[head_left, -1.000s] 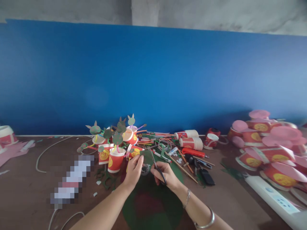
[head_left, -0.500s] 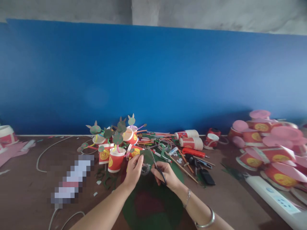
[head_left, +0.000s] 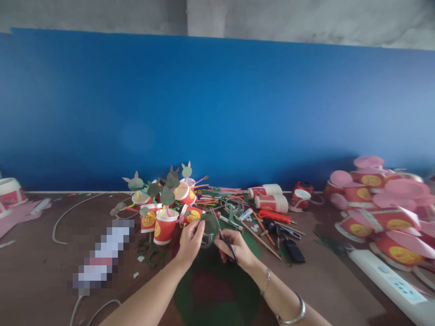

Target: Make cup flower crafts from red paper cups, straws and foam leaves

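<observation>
My left hand (head_left: pixel 190 243) pinches a small piece of dark green paper (head_left: pixel 210 222) between thumb and fingers. In my right hand (head_left: pixel 238 248) is a pair of scissors (head_left: pixel 218 227), its blades apart and pointing up beside the paper's right edge. Just under the paper lies a clear roll of tape (head_left: pixel 206 241), partly covered. Both hands are above a large dark green sheet (head_left: pixel 190 294) with a dark red patch. Left of my left hand, red-and-white paper cups (head_left: pixel 165 227) carry green paper animal heads on coloured stems.
Pens, sticks and scraps lie behind my hands, near a red utility knife (head_left: pixel 276 216) and a black object (head_left: pixel 294 251). Stacked cups (head_left: pixel 271 203) lie sideways. At right are pink-topped cups (head_left: pixel 394 217) and a power strip (head_left: pixel 387 276). A cable (head_left: pixel 56 226) curves at left.
The green paper in my left hand has turned slightly and its edge now looks rounder. The scissors have barely moved. More of the tape roll's lower part shows.
</observation>
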Demonstrator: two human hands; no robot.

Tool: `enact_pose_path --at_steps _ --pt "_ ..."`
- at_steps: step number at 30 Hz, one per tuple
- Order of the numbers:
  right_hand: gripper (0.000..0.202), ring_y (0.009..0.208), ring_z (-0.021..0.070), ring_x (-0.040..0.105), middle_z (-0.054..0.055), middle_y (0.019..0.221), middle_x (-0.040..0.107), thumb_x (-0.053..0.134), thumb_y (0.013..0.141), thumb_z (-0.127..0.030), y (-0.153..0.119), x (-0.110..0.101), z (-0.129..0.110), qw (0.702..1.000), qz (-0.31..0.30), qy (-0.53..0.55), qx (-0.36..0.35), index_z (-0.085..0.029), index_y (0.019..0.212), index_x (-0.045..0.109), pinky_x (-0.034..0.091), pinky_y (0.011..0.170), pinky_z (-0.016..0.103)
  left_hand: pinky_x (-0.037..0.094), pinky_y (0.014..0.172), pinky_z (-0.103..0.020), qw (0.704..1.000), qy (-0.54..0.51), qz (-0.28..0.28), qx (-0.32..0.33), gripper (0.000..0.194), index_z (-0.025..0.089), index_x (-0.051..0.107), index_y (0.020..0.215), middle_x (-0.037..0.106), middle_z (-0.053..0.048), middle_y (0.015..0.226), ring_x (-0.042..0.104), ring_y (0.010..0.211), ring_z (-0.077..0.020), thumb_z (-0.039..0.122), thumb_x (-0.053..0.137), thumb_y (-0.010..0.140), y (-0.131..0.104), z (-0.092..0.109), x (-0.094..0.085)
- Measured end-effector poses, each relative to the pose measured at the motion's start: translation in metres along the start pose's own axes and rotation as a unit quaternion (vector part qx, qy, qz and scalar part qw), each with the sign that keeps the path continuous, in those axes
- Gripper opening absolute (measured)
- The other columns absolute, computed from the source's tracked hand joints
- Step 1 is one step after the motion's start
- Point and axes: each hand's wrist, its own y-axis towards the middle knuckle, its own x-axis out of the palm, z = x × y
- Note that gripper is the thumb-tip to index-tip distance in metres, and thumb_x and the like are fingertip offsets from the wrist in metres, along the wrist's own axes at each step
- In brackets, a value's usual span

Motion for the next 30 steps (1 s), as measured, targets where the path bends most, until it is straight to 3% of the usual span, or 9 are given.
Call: enact_pose_path --at_steps 15,19,26,30 --pt "0.035 0.03 0.0059 0.038 -0.007 0.036 0.046 0.063 0.07 -0.049 0.0016 -0.0004 0.005 1.0 0.011 -0.005 -0.006 -0.017 0.063 0.05 0.026 0.033 0.017 0.032 0.051 -0.022 0.999 -0.005 0.036 -0.022 0.041 0.019 0.039 0.057 0.037 0.004 0.052 0.037 0.052 -0.0108 0.051 0.042 0.082 -0.0009 0.0055 0.0015" --pt "0.035 0.029 0.0061 0.038 -0.007 0.036 0.047 0.063 0.069 -0.05 0.0027 -0.0012 0.0061 1.0 0.03 0.007 -0.004 -0.017 0.064 0.051 0.026 0.032 0.017 0.03 0.049 -0.021 0.999 -0.023 -0.013 -0.03 0.042 0.019 0.037 0.057 0.034 0.005 0.053 0.034 0.051 -0.0092 0.053 0.046 0.079 -0.0022 0.0036 0.0025" --pt "0.034 0.032 0.0066 0.041 -0.005 0.04 0.051 0.064 0.069 -0.047 0.002 -0.0014 0.0048 1.0 0.022 -0.006 0.014 -0.016 0.068 0.053 0.027 0.034 0.017 0.034 0.052 -0.021 0.995 -0.061 -0.06 -0.041 0.037 0.017 0.043 0.057 0.041 0.004 0.053 0.039 0.053 -0.0095 0.046 0.05 0.08 -0.0022 0.0001 0.0043" --pt "0.035 0.038 0.0074 0.045 -0.003 0.044 0.054 0.062 0.072 -0.05 0.001 -0.0021 0.0055 1.0 0.015 -0.007 -0.009 -0.015 0.073 0.055 0.028 0.036 0.017 0.036 0.055 -0.021 0.993 -0.061 -0.099 -0.02 0.033 0.015 0.052 0.064 0.047 0.002 0.059 0.043 0.057 -0.0109 0.043 0.05 0.081 -0.0025 0.0038 0.0028"
